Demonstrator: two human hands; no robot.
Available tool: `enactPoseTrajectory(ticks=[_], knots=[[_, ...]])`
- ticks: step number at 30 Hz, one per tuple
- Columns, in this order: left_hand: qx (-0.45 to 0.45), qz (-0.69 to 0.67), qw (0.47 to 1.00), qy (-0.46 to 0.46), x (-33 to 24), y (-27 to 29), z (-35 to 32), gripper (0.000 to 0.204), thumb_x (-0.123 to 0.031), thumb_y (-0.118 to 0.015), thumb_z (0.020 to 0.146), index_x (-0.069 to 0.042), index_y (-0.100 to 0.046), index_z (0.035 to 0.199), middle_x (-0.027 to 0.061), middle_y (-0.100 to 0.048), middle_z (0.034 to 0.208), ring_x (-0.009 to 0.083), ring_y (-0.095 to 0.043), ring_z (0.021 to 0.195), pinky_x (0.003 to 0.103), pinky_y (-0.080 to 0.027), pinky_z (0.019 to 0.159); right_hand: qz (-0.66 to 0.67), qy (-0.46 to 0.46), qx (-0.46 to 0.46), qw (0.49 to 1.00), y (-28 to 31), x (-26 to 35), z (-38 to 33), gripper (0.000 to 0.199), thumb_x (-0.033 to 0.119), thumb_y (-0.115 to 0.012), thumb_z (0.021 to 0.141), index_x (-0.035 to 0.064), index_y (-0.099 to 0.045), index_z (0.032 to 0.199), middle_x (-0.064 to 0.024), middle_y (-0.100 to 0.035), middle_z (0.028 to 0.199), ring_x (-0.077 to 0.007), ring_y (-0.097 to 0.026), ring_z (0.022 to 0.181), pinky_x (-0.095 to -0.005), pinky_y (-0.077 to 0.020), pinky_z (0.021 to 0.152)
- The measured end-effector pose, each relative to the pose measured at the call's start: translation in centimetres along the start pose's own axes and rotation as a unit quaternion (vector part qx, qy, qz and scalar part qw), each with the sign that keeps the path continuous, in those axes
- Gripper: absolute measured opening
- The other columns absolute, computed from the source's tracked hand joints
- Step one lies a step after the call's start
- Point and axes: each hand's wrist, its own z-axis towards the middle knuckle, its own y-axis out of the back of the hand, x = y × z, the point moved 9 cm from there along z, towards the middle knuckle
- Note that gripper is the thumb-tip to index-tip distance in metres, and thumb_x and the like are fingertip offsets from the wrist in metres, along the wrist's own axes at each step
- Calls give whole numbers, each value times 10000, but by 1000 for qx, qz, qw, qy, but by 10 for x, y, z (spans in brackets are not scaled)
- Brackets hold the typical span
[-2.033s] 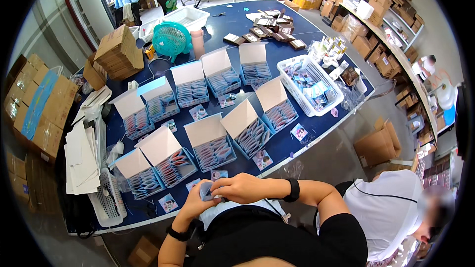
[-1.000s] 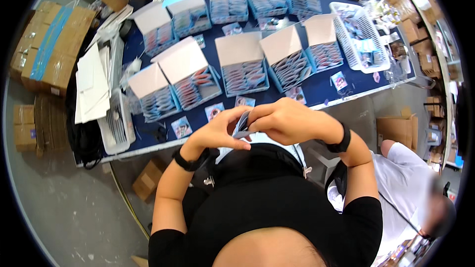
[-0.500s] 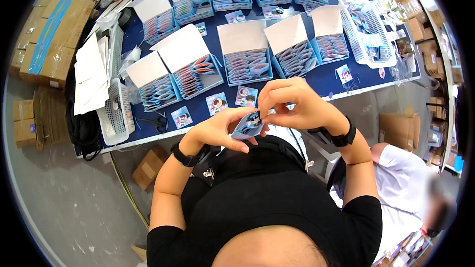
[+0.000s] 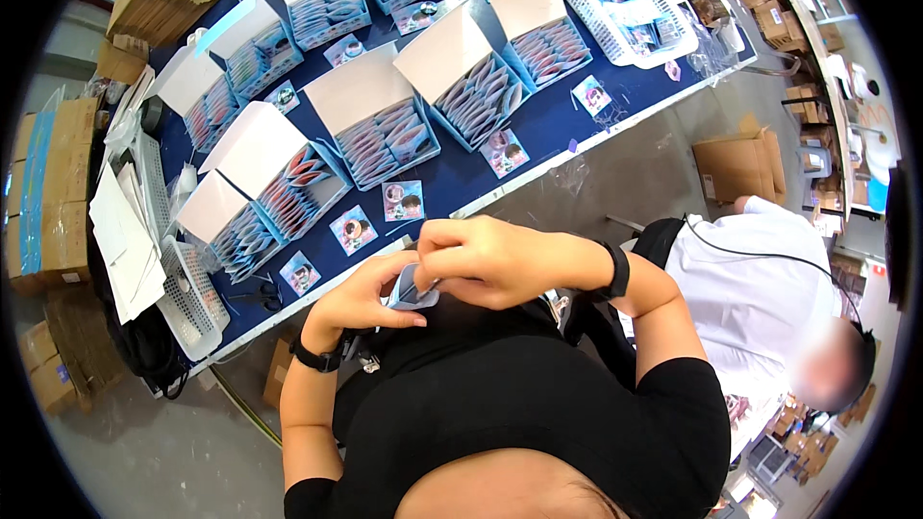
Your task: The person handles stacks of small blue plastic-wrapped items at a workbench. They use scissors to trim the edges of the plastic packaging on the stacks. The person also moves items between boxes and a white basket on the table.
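My left hand (image 4: 358, 300) holds a small light-blue pouch (image 4: 413, 296) by its sides, just off the table's near edge and in front of my body. Over the pouch's mouth, my right hand (image 4: 486, 264) has its fingers pinched together and partly inside. What those fingertips grip, if anything, is hidden. Closest to the hands on the table lie a picture card (image 4: 402, 202), another card with a round badge (image 4: 354, 230) and a third card (image 4: 300, 273).
Several open white-lidded boxes (image 4: 380, 139) packed with blue pouches stand on the blue table. A white basket (image 4: 673, 48) is at the right, another (image 4: 192, 303) at the left near black scissors (image 4: 264, 296). A person in a white shirt (image 4: 740, 279) sits to my right.
The whole view has turned, and the table now slants. My right fingers have gone down into the pouch mouth; the dark printed piece seen there earlier is now out of sight.
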Motion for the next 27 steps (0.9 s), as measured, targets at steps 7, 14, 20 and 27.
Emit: enactPoseTrajectory(ticks=[7,14,20,27], knots=[[18,45,997,-67,-2,-11,1,647,-165,-806,683,-5,-511,1237,101,-591,1104,186,-559,959,288,-445,810,-102,-18,31,994,-20,4,-6,249,-19,-594,776,77,-597,1006,-121,-513,899,-304,-583,795,-362,-488,688],[8,83,996,-44,3,-14,-2,675,-239,-798,691,-3,-497,1247,118,-611,1016,215,-570,840,306,-446,701,-65,-34,7,997,-23,-16,-6,282,-11,-712,703,58,-632,964,-86,-611,842,-254,-606,733,-347,-496,639],[-16,63,995,-74,9,-13,-9,618,-239,-795,701,-13,-527,1210,98,-608,1021,202,-568,866,292,-443,709,-13,-62,9,998,-24,-31,0,218,-9,-717,708,44,-641,906,-104,-612,860,-274,-616,734,-339,-501,626],[-60,39,990,-122,14,-6,-18,546,-235,-783,726,-25,-527,1161,62,-595,879,147,-516,697,275,-406,582,-7,-80,39,996,-30,-32,14,253,-66,-701,711,56,-691,933,-81,-645,873,-231,-635,767,-301,-506,659]])
